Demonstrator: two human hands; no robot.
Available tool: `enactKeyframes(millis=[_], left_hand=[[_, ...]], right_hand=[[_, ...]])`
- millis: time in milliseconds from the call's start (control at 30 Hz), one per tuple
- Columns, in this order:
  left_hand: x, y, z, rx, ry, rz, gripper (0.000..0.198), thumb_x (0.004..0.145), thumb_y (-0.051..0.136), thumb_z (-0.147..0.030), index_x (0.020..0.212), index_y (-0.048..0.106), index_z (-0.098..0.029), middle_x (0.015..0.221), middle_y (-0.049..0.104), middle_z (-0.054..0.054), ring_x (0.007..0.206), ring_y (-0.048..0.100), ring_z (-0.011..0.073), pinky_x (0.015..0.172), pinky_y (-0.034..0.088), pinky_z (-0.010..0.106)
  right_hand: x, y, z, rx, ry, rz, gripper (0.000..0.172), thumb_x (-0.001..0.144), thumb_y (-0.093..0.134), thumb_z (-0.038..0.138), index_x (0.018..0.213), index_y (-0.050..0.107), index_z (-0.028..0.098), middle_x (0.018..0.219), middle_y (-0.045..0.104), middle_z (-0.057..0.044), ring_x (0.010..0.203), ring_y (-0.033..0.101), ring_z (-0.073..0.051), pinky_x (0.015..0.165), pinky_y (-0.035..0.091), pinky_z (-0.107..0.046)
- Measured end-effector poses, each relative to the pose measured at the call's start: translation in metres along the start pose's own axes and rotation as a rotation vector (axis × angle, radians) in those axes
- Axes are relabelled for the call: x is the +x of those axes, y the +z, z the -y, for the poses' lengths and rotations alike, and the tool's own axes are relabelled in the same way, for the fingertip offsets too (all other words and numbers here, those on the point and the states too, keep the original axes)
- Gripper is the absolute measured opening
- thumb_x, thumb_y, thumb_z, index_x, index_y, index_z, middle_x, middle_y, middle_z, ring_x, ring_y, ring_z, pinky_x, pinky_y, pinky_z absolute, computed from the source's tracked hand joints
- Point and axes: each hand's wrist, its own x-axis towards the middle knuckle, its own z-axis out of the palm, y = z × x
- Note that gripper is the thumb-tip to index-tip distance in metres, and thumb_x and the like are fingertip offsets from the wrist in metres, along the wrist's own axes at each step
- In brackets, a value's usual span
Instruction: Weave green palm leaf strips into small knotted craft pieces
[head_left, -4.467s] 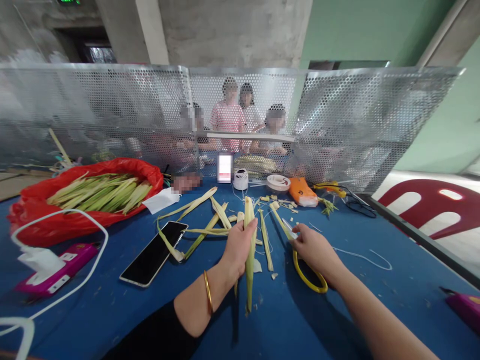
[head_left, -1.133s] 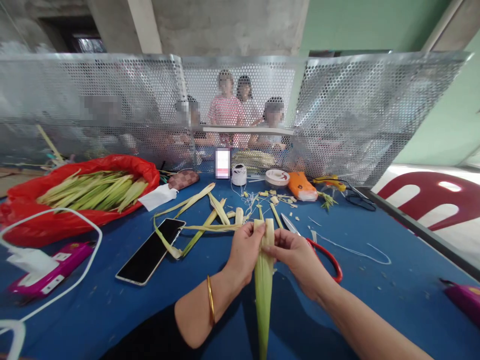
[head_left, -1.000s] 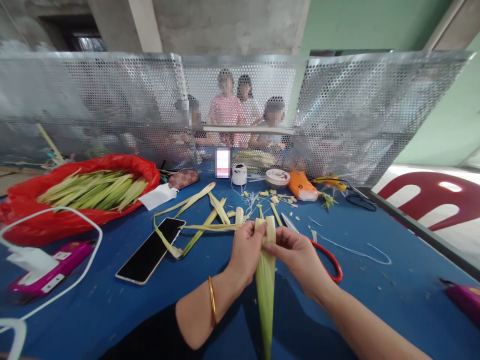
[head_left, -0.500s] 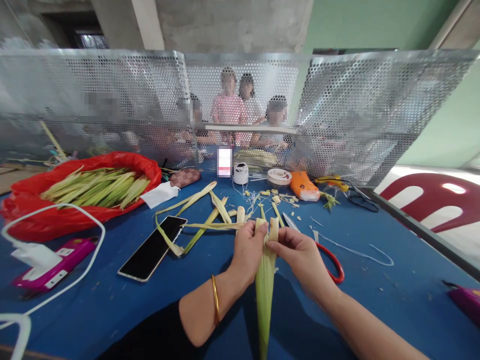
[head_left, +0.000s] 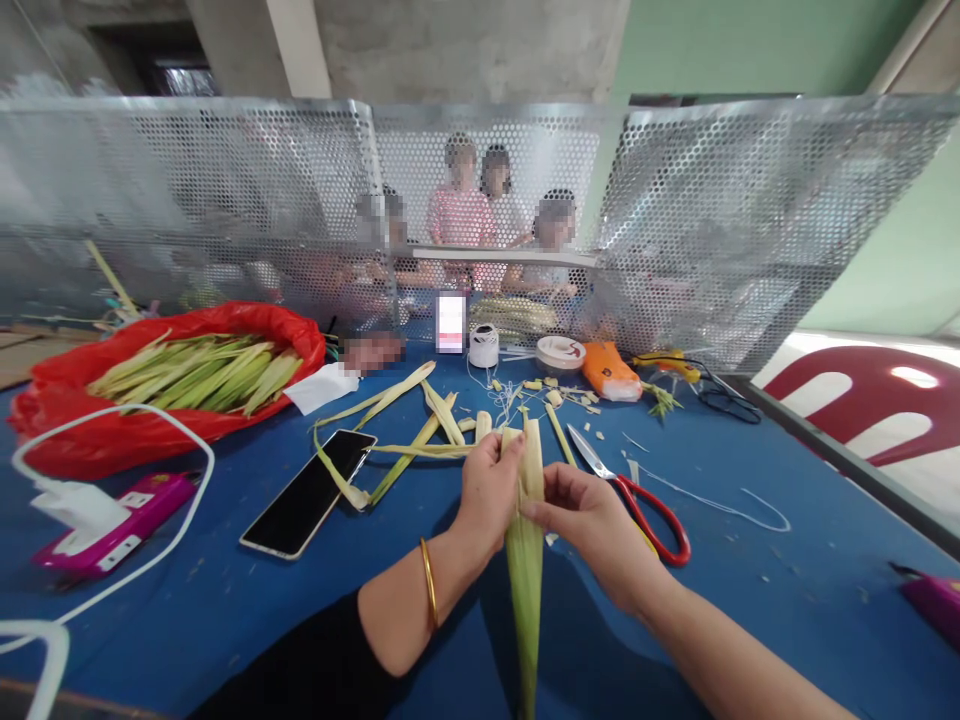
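A long pale-green corn husk [head_left: 526, 590] hangs upright above the blue table, its wide whitish end at the top. My left hand [head_left: 489, 490] pinches the upper left edge of that husk. On its right side, a little lower, my right hand [head_left: 589, 525] grips it between thumb and fingers. Red-handled scissors [head_left: 637, 495] lie partly open beside my right hand. Loose husk strips [head_left: 424, 440] are spread left of my hands, one across a black phone [head_left: 307, 495]. Small husk scraps and white thread [head_left: 510, 398] lie just beyond my hands.
A red bag [head_left: 52, 420] of husks stands at the left, near a purple power strip [head_left: 124, 525] with a white cable. Along the back are a thread spool [head_left: 484, 345], a tape roll [head_left: 560, 353] and an orange packet [head_left: 611, 370]. People sit and stand behind a perforated metal screen [head_left: 487, 125].
My right hand has slid down the husk and slightly left. The husk's top looks flatter, with its two edges closer together. More of the scissors shows.
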Motion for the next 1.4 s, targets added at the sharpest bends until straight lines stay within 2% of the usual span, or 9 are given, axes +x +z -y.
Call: enactKeyframes(millis=[167,367,500,633,767,1000,1133,1233,1400], left_hand=[[0.001,-0.001,0.000,-0.006,0.030,0.035,0.030,0.075,0.064,-0.046,0.071,0.054,-0.018,0.061,0.050,-0.004,0.053,0.043,0.0094,0.051,0.037,0.021],[0.008,-0.004,0.001,0.044,0.008,-0.067,0.033,0.073,0.066,-0.047,0.065,0.051,-0.019,0.055,0.045,-0.005,0.050,0.039,0.0086,0.047,0.032,0.020],[0.010,-0.005,0.001,0.045,-0.010,-0.076,0.033,0.073,0.066,-0.047,0.065,0.050,-0.019,0.054,0.045,-0.006,0.048,0.039,0.0087,0.046,0.032,0.020],[0.010,-0.005,-0.001,0.069,-0.029,-0.089,0.032,0.076,0.062,-0.046,0.064,0.048,-0.019,0.053,0.044,-0.006,0.048,0.039,0.0084,0.047,0.032,0.020],[0.012,-0.007,-0.001,0.074,0.004,-0.094,0.031,0.077,0.062,-0.043,0.064,0.046,-0.020,0.053,0.041,-0.008,0.046,0.034,0.0072,0.046,0.031,0.020],[0.015,-0.008,-0.004,0.009,-0.035,-0.129,0.036,0.074,0.067,-0.045,0.062,0.045,-0.019,0.051,0.038,-0.009,0.045,0.033,0.0059,0.045,0.028,0.019],[0.004,-0.002,-0.008,-0.228,-0.200,-0.007,0.044,0.071,0.067,-0.057,0.063,0.045,-0.020,0.051,0.041,-0.007,0.044,0.038,0.0072,0.043,0.031,0.020],[-0.008,0.004,-0.007,-0.291,-0.239,0.106,0.045,0.066,0.072,-0.056,0.063,0.049,-0.018,0.052,0.045,-0.006,0.046,0.041,0.0070,0.044,0.032,0.020],[-0.013,0.008,-0.005,-0.192,-0.162,0.062,0.044,0.065,0.073,-0.055,0.062,0.052,-0.017,0.050,0.045,-0.006,0.045,0.038,0.0062,0.043,0.030,0.020]], right_hand=[[-0.004,0.002,0.004,0.014,-0.005,0.003,0.029,0.063,0.080,0.039,0.070,0.061,0.017,0.065,0.059,0.002,0.062,0.051,-0.013,0.060,0.039,-0.027],[-0.007,0.006,0.004,0.086,0.071,0.085,0.031,0.060,0.083,0.036,0.071,0.061,0.017,0.066,0.061,0.002,0.063,0.054,-0.013,0.061,0.041,-0.026],[-0.009,0.008,0.005,0.056,0.050,0.060,0.029,0.061,0.082,0.034,0.068,0.060,0.018,0.062,0.059,0.003,0.061,0.053,-0.013,0.059,0.040,-0.026],[-0.010,0.009,0.004,0.075,0.056,0.099,0.025,0.062,0.080,0.029,0.075,0.062,0.018,0.069,0.063,0.001,0.068,0.057,-0.015,0.065,0.043,-0.028],[-0.013,0.009,0.003,0.023,0.078,0.166,0.017,0.068,0.074,0.025,0.072,0.060,0.017,0.067,0.059,0.003,0.063,0.052,-0.012,0.060,0.039,-0.025],[-0.015,0.011,0.005,0.006,0.062,0.134,0.021,0.064,0.076,0.026,0.067,0.057,0.018,0.062,0.054,0.005,0.059,0.048,-0.011,0.057,0.035,-0.024],[-0.008,0.006,0.003,0.009,0.019,0.006,0.020,0.066,0.076,0.030,0.070,0.061,0.018,0.065,0.057,0.003,0.062,0.050,-0.013,0.059,0.037,-0.026],[-0.003,0.002,0.003,0.037,-0.025,-0.054,0.022,0.066,0.077,0.033,0.072,0.061,0.019,0.066,0.058,0.002,0.066,0.054,-0.015,0.063,0.041,-0.029],[-0.003,0.003,0.005,0.134,0.020,0.031,0.027,0.062,0.082,0.033,0.073,0.060,0.019,0.066,0.058,0.003,0.066,0.056,-0.015,0.066,0.044,-0.029]])
